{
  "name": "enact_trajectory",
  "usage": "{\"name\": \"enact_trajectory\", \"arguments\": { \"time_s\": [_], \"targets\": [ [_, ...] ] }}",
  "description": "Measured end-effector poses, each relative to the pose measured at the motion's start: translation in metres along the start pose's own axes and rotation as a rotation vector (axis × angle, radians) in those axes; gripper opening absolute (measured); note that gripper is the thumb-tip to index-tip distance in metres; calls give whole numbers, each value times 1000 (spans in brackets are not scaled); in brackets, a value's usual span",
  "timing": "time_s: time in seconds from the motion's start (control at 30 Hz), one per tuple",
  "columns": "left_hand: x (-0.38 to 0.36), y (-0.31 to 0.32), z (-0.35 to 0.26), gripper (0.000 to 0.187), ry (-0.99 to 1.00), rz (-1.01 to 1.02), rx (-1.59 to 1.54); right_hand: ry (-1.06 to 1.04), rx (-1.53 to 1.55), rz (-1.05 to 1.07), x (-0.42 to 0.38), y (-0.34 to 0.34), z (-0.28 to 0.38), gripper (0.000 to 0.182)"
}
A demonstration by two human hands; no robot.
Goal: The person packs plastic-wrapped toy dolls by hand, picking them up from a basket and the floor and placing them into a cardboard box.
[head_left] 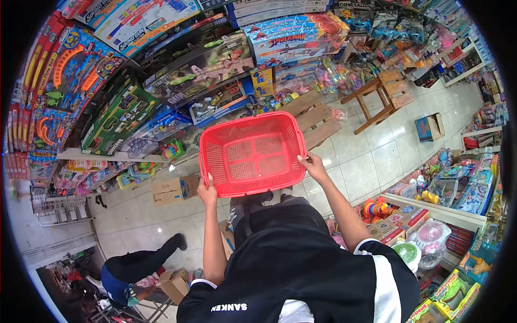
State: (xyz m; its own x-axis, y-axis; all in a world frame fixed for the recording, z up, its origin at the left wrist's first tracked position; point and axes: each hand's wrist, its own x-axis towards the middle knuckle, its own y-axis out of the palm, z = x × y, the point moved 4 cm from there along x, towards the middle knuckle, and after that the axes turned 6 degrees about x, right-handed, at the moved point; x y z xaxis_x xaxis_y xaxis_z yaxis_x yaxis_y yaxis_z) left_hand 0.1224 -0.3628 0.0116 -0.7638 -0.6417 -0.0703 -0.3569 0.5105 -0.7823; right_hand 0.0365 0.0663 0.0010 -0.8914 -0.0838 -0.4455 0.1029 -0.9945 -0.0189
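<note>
A red plastic basket [249, 189] with slotted walls and a mesh bottom is held out level in front of my body. Nothing lies inside it. My left hand [207, 190] grips its near left corner, thumb up along the outer wall. On the right side, my right hand [312, 164] is closed on the rim, with the fingers partly hidden under the edge. Beyond the basket's far right side lies a wooden slatted stool or bench [318, 116].
Shelves of boxed toys, including a Spiderman box [293, 40], rise ahead and left. A wooden stool [379, 102] and a small box [429, 128] are on the tiled floor [371, 161]. Cardboard boxes [167, 192] sit at left. Another person [134, 269] bends at lower left.
</note>
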Motion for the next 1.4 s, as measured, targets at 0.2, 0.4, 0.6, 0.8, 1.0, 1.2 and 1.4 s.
{"name": "enact_trajectory", "arguments": {
  "time_s": [0.2, 0.4, 0.6, 0.8, 1.0, 1.2, 1.4],
  "targets": [
    [5, -14, 21, 37, -12, 28, -59, -53, -78, 16, 17, 28, -8, 33],
    [52, -27, 49, 33, 28, 140, -115, -37, -66, -43, 13, 76, -21, 34],
    [131, -42, 121, 37, 99, 208, -143, -122, 17, -202, -1, 161, -42, 44],
    [192, -88, 193, 37, 89, 273, -232, -93, 6, -221, -17, 274, -25, 37],
    [227, -170, 264, 33, 127, 222, -177, 14, -74, -45, -14, 381, -33, 35],
    [247, -226, 347, 27, 23, 159, -201, 122, -159, 173, -7, 473, -42, 36],
    [254, -264, 406, 29, -43, 103, -115, 125, -238, 327, -5, 539, -54, 37]
  ]
}}
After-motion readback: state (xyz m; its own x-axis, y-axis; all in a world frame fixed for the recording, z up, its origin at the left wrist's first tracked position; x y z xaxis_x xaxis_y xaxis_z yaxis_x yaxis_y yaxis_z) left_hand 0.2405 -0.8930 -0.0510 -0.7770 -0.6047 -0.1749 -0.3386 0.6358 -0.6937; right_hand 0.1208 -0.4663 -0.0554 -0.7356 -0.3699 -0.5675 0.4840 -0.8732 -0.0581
